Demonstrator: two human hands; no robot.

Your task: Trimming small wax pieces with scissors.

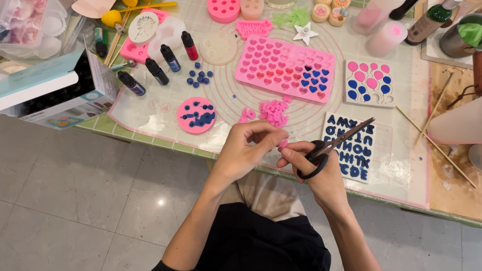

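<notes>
My left hand (247, 150) pinches a small pink cast piece (283, 144) at the table's front edge. Black-handled scissors (334, 145) sit in my right hand (314, 168), fingers through the loops, blades pointing up and right over the white letter mould (359, 155). The two hands meet at the pink piece. A pile of small pink letter pieces (273, 111) lies just beyond my hands on the translucent mat (236, 100). Behind it is a pink heart mould (286, 68) with pink and blue hearts.
A round pink mould (196, 115) with blue bits lies left of my hands. Several small dye bottles (160, 65) stand at the back left near a box (55, 88). A balloon mould (369, 83), wooden skewers (434, 145) and cups lie right.
</notes>
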